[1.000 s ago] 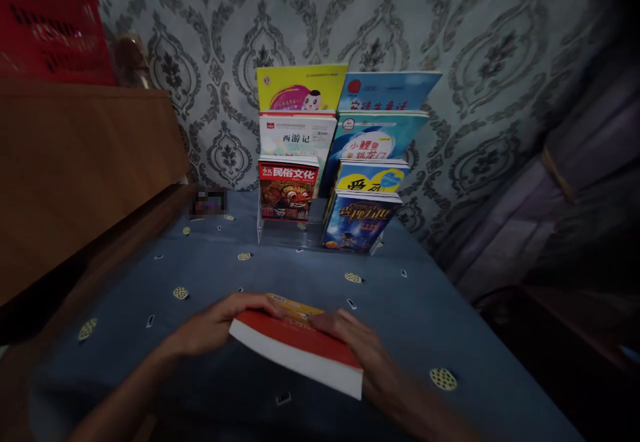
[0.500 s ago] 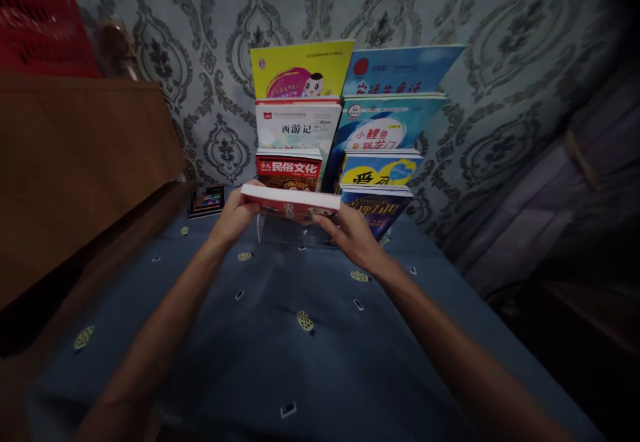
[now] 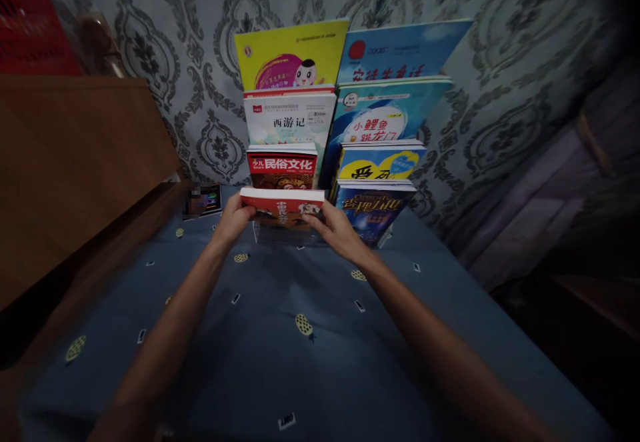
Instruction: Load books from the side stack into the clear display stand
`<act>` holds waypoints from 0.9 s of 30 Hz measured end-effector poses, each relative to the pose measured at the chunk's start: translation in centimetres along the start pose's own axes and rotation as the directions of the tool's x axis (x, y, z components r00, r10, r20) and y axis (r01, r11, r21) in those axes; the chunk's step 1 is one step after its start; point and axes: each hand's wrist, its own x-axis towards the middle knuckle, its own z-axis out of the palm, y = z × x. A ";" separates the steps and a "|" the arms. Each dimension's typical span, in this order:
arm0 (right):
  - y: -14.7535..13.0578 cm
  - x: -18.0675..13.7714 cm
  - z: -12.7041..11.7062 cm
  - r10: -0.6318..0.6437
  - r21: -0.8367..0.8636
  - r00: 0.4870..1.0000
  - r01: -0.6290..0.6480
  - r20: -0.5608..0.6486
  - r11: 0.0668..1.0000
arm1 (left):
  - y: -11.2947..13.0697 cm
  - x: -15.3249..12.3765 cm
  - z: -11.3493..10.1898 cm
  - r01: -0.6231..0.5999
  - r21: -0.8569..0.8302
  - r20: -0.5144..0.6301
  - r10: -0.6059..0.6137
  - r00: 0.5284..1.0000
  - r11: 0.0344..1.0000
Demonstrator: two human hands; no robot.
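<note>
A thick red book [image 3: 280,210] stands at the front left of a clear stand [image 3: 280,235], its white top edge toward me. My left hand [image 3: 235,219] grips its left end, thumb on the front cover. My right hand [image 3: 337,229] is closed on its right end, also with the thumb in front. Just behind it rises a red and dark book [image 3: 283,165], then a white book [image 3: 290,119] and a tall yellow-green book [image 3: 295,49]. Beside my right hand stands a dark blue book [image 3: 373,209] in the right column. The fingers behind the red book are hidden.
Farther up the right column are a blue and yellow book [image 3: 400,162], a teal book [image 3: 395,105] and a blue book [image 3: 405,49]. A dark flat item [image 3: 213,199] lies left on the blue tablecloth [image 3: 240,362]. A wooden cabinet [image 3: 75,162] borders the left; patterned wall behind.
Between my hands, the red book has tipped more upright and settled lower against the stand's front, so more of its cover shows. The view has shifted slightly.
</note>
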 end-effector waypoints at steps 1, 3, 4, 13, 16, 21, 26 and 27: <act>0.2 0.1 0.2 0.007 0.000 1.000 -0.007 -0.005 1.000 | -0.3 0.2 0.0 0.008 0.014 -0.012 -0.008 1.000 1.000; 0.5 0.3 0.6 0.030 -0.004 0.999 -0.030 -0.012 1.000 | -0.8 0.6 0.0 0.008 0.044 -0.025 -0.007 1.000 0.999; 0.8 0.3 0.9 0.045 -0.013 0.999 -0.045 -0.013 0.999 | -1.1 0.7 0.0 -0.008 0.067 -0.030 0.010 1.000 0.998; 2.2 0.0 3.3 0.079 -0.292 0.960 -0.159 -0.267 0.943 | -2.9 0.1 -0.1 -0.259 0.427 -0.128 0.341 0.931 0.867; 2.4 -0.2 3.9 0.089 -0.317 0.952 -0.184 -0.292 0.930 | -3.8 0.0 0.0 -0.243 0.464 -0.132 0.338 0.932 0.852; 3.3 -0.4 4.8 0.126 -0.330 0.949 -0.223 -0.291 0.917 | -5.3 0.3 0.3 -0.243 0.510 -0.137 0.356 0.924 0.825; 4.2 -0.5 5.2 0.132 -0.290 0.950 -0.215 -0.282 0.933 | -5.9 0.7 0.5 -0.237 0.549 -0.143 0.370 0.918 0.801; 4.3 -0.5 5.3 0.132 -0.284 0.951 -0.213 -0.280 0.935 | -5.9 0.8 0.5 -0.238 0.562 -0.140 0.374 0.917 0.792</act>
